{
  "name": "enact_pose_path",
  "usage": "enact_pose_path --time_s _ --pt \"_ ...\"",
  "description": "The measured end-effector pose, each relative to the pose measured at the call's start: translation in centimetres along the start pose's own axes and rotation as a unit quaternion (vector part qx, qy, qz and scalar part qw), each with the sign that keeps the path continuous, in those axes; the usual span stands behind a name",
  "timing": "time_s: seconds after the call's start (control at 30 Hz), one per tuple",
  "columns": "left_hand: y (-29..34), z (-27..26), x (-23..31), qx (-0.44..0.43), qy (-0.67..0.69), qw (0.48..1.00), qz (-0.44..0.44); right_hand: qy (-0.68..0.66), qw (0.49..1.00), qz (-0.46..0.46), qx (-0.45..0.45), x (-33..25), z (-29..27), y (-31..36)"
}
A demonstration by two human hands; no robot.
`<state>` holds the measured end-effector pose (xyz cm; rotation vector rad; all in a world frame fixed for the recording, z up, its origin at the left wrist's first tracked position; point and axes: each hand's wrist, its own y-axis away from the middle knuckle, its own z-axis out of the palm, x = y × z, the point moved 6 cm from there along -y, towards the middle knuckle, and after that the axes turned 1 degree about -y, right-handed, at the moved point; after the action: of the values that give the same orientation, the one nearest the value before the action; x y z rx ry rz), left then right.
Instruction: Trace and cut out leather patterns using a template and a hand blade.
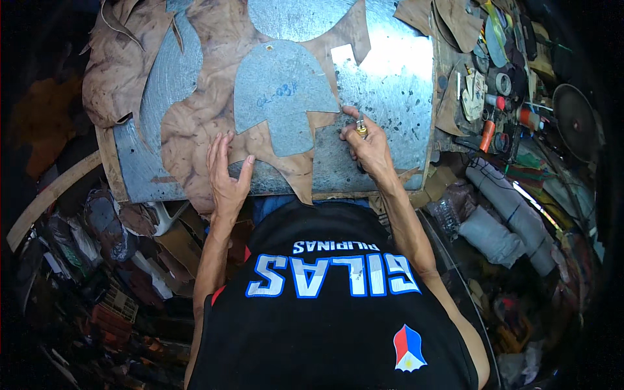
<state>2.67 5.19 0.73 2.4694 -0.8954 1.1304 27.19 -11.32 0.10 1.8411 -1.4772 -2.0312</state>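
A grey flat template (279,91), rounded at the far end with a narrower tab at the near end, lies on a brown piece of leather (195,123). Handwritten blue marks and a small hole show on it. My left hand (229,179) rests on the leather left of the tab, fingers spread and holding nothing. Just right of the template's corner, my right hand (369,146) is over the metal-topped table (383,84) with its fingers curled. A gold and silver bit shows at those fingers; whether it is a ring or part of a tool I cannot tell.
Leather scraps (458,23) lie at the far right. Beyond the table's right edge are rolls of tape (503,83), an orange-handled tool (487,135) and a round dark disc (576,123). Wrapped bundles (492,234) sit lower right, and piled materials (104,221) crowd the left.
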Motion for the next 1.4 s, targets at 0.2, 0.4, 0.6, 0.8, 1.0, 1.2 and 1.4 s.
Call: enact_pose_path --time_s 0.2,0.4,0.6,0.8,1.0,1.2,1.4 --pt "-0.13 -0.05 0.11 -0.015 -0.024 0.999 0.019 0.049 0.999 -0.015 -0.004 -0.10 0.21 -0.10" --pt "-0.09 0.11 0.43 -0.026 -0.045 0.998 0.036 0.079 0.997 -0.020 0.003 0.45 -0.06 -0.05" --pt "-0.54 0.15 0.11 -0.029 -0.008 0.999 0.014 0.090 0.995 -0.030 0.004 0.00 -0.04 -0.22" --pt "0.09 -0.39 0.10 -0.017 0.006 1.000 -0.023 0.111 0.991 -0.075 0.014 0.70 0.22 -0.38" --pt "0.13 -0.17 0.29 -0.034 -0.027 0.999 0.015 0.128 0.991 -0.031 0.013 0.12 -0.18 0.23" --pt "0.39 -0.20 -0.08 -0.044 -0.029 0.999 0.015 0.105 0.994 -0.023 0.009 0.44 -0.09 0.03" --pt "-0.03 -0.18 0.41 -0.040 -0.042 0.998 0.033 0.099 0.995 -0.023 0.004 0.59 -0.13 -0.19"
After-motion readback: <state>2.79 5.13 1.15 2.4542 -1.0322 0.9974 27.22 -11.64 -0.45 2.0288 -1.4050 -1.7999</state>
